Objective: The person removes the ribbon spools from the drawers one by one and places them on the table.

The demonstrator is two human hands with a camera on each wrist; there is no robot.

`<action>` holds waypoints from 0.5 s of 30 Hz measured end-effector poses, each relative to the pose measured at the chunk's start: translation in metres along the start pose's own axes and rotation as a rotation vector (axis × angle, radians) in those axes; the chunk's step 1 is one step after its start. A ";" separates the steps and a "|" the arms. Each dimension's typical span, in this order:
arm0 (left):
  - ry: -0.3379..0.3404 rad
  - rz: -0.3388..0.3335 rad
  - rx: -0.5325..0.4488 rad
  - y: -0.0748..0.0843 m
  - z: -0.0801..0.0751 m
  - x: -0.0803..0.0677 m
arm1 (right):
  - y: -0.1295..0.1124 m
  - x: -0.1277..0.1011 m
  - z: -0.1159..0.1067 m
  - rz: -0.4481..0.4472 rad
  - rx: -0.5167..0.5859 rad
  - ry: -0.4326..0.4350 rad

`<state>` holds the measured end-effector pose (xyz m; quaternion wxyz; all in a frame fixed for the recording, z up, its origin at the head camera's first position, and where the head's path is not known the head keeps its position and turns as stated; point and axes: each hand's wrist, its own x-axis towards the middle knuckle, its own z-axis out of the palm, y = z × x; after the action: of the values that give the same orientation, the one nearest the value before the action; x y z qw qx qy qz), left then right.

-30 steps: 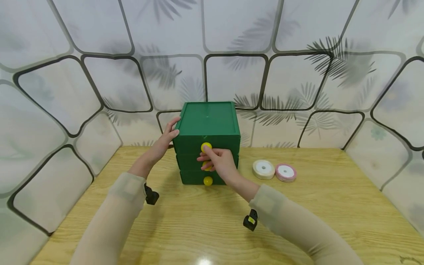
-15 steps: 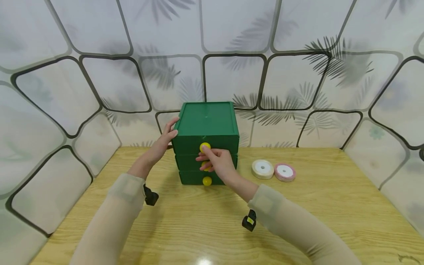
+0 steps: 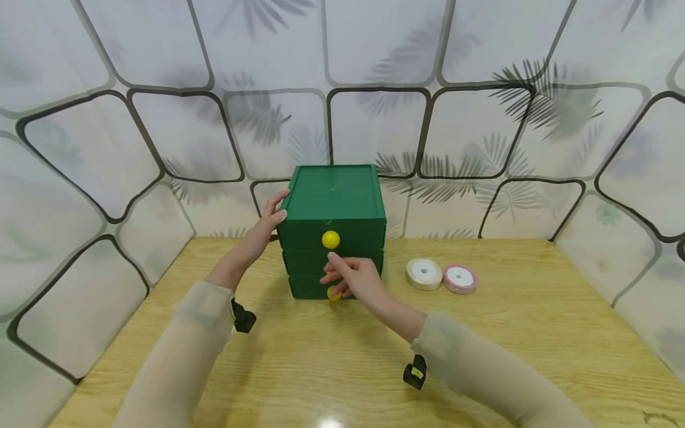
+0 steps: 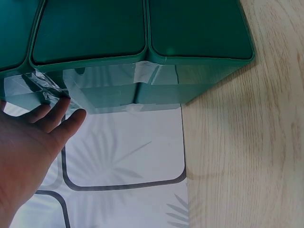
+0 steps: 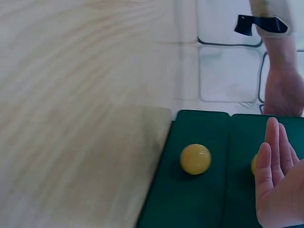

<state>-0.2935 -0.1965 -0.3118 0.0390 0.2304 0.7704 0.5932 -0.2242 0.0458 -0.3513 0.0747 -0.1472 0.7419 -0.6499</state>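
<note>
A green box of three stacked drawers (image 3: 334, 191) stands on the table, each drawer front bearing a round yellow knob. My left hand (image 3: 255, 241) rests against the box's left side, fingers extended along its upper edge; clear tape on that side shows in the left wrist view. In front of the middle drawer is my right hand (image 3: 366, 284), fingers nearly straight and holding nothing. Its fingers mostly hide the middle knob (image 5: 253, 165). The top knob (image 3: 330, 239) is uncovered just above the thumb. Fingertips overlap the bottom knob (image 3: 334, 294) in the head view. All drawers sit closed.
Right of the box, a cream ribbon roll (image 3: 424, 274) and a pink ribbon roll (image 3: 460, 279) lie side by side on the wooden table (image 3: 321, 356). A patterned cloth wall (image 3: 380, 131) rises close behind the box and along both sides.
My right hand has let go of the top knob and moved down to the middle drawer. My left hand stays at the box's side, and the drawers have not moved.
</note>
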 end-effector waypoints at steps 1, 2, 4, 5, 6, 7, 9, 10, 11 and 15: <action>0.000 0.002 -0.002 0.000 0.000 0.000 | 0.003 -0.001 0.000 0.009 0.006 -0.007; 0.000 0.005 -0.003 0.001 0.000 0.000 | 0.005 -0.003 0.000 0.018 0.011 -0.012; 0.001 0.010 -0.003 0.001 0.000 0.001 | 0.011 -0.004 0.000 0.031 0.015 -0.021; 0.001 0.010 -0.003 0.001 0.000 0.001 | 0.013 -0.005 0.000 0.036 0.008 -0.024; 0.002 0.011 -0.004 0.001 0.000 0.001 | 0.016 -0.006 0.000 0.043 0.002 -0.026; 0.003 0.011 -0.005 0.001 0.000 0.001 | 0.018 -0.006 0.001 0.045 -0.009 -0.027; 0.003 0.010 -0.007 0.001 0.000 0.000 | 0.023 -0.007 0.001 0.051 -0.033 -0.027; 0.003 0.010 -0.006 0.001 0.000 0.000 | 0.025 -0.006 0.002 0.053 -0.045 -0.026; 0.003 0.010 -0.006 0.001 0.000 0.000 | 0.026 -0.006 0.002 0.054 -0.052 -0.024; 0.002 0.011 -0.001 0.001 0.001 -0.001 | 0.030 -0.002 0.003 0.061 -0.033 -0.007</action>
<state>-0.2925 -0.1961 -0.3112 0.0352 0.2341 0.7689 0.5940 -0.2248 0.0470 -0.3815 0.0948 -0.1280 0.7565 -0.6343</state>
